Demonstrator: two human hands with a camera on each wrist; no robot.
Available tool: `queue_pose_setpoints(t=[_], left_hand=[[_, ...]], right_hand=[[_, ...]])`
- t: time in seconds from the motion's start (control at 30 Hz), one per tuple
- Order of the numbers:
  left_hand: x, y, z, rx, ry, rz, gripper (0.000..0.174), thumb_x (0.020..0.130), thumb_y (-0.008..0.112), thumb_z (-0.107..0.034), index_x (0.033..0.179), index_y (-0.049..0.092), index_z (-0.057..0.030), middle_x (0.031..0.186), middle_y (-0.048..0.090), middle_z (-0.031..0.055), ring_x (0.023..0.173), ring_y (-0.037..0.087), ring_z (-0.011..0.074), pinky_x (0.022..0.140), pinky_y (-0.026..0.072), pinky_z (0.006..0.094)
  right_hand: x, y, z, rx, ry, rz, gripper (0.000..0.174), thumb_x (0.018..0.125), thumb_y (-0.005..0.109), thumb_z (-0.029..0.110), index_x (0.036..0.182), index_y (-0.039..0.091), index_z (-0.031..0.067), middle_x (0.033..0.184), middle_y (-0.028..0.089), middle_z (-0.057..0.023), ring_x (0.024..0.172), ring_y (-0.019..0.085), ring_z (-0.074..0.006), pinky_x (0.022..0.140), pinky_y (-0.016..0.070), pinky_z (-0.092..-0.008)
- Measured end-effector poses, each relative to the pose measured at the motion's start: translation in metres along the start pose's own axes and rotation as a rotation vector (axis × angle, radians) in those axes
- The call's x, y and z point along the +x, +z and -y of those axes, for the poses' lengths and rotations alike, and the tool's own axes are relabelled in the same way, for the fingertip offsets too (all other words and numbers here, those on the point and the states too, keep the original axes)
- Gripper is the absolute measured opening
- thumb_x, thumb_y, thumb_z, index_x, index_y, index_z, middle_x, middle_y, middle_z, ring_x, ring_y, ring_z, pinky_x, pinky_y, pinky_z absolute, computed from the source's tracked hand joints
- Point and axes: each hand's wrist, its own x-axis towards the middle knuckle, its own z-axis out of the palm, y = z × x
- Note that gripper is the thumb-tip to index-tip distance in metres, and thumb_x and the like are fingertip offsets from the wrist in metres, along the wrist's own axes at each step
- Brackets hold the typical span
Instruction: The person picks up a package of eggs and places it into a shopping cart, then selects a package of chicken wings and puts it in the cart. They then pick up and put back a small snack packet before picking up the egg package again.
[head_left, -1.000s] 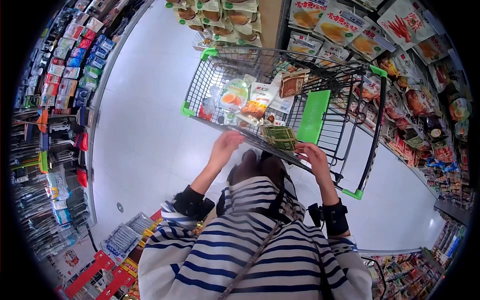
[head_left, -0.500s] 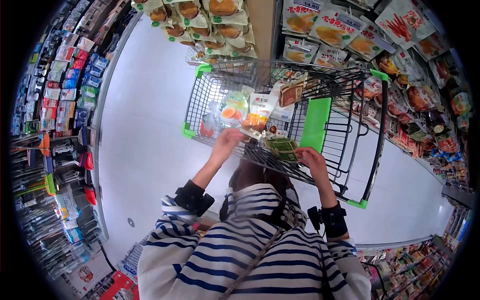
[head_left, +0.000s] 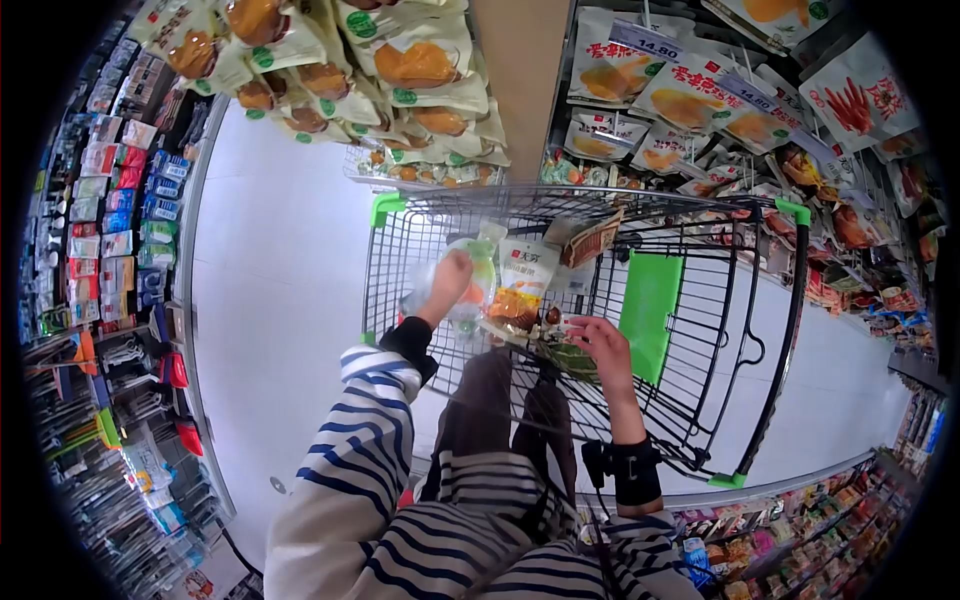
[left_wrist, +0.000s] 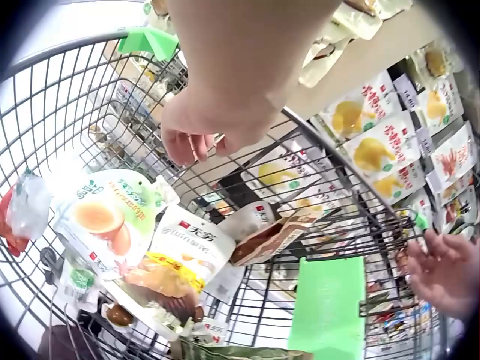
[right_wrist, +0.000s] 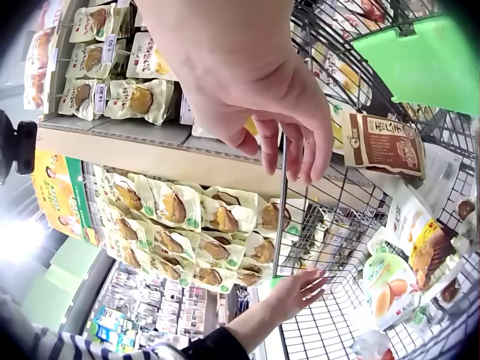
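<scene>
My left hand (head_left: 452, 280) hangs over the shopping cart (head_left: 790, 340) with its fingers loosely curled and nothing in them. Below it in the left wrist view lie a clear-and-green pack with eggs pictured on it (left_wrist: 105, 217) and a white snack pouch (left_wrist: 196, 244). My right hand (head_left: 603, 350) is at the cart's near side, its fingers relaxed and holding nothing in the right wrist view (right_wrist: 259, 97). A green packet (head_left: 572, 362) lies close beside those fingers, partly hidden by the wire side. Behind the pouch leans a brown paper-like bag (right_wrist: 386, 146).
A green plastic flap (head_left: 652, 315) stands inside the cart near the handle end. Bagged chicken-type snacks (head_left: 415, 60) hang beyond the cart, and pouches with price tags (head_left: 690, 95) fill the right rack. Another stocked shelf (head_left: 110, 240) runs along the left, across white floor (head_left: 260, 300).
My left hand has moved from the cart's near edge to over the packs. Right hand stays near the green packet. The cart sits lower in view and the hanging snacks look nearer.
</scene>
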Motion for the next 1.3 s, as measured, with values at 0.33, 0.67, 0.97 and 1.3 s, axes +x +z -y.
queue_pose_setpoints(t=[0.33, 0.67, 0.97, 1.3], left_hand=[[0.078, 0.048, 0.052, 0.300, 0.016, 0.007, 0.017, 0.071, 0.053, -0.016, 0.084, 0.058, -0.0071, 0.075, 0.060, 0.0125, 0.071, 0.058, 0.0296, 0.063, 0.0465, 0.0359], [0.115, 0.085, 0.062, 0.290, -0.160, 0.022, 0.024, 0.071, 0.058, -0.020, 0.091, 0.058, -0.0074, 0.088, 0.061, 0.0120, 0.082, 0.058, 0.0280, 0.071, 0.0462, 0.0346], [0.131, 0.120, 0.121, 0.192, -0.005, -0.029, 0.013, 0.070, 0.060, -0.016, 0.077, 0.060, -0.0054, 0.073, 0.061, 0.0126, 0.069, 0.059, 0.0277, 0.064, 0.0462, 0.0344], [0.102, 0.071, 0.040, 0.336, 0.541, 0.099, 0.006, 0.070, 0.057, -0.012, 0.073, 0.058, -0.0074, 0.079, 0.058, 0.0057, 0.076, 0.054, 0.0258, 0.067, 0.0448, 0.0336]], right_hand=[[0.023, -0.015, -0.035, 0.082, 0.046, -0.119, 0.021, 0.086, 0.041, 0.013, 0.096, 0.053, -0.0010, 0.100, 0.056, -0.0100, 0.090, 0.055, -0.0169, 0.078, 0.0438, -0.0285], [0.026, -0.025, -0.045, 0.062, 0.144, -0.219, 0.023, 0.088, 0.039, 0.014, 0.096, 0.053, -0.0028, 0.101, 0.055, -0.0122, 0.091, 0.054, -0.0185, 0.081, 0.0435, -0.0298], [0.030, -0.022, -0.051, 0.089, 0.162, -0.165, 0.021, 0.088, 0.039, 0.012, 0.098, 0.052, -0.0004, 0.102, 0.055, -0.0098, 0.092, 0.054, -0.0185, 0.084, 0.0419, -0.0318], [0.023, -0.015, -0.040, 0.078, 0.134, -0.106, 0.021, 0.088, 0.039, 0.010, 0.099, 0.052, -0.0020, 0.100, 0.055, -0.0100, 0.092, 0.054, -0.0176, 0.083, 0.0420, -0.0291]])
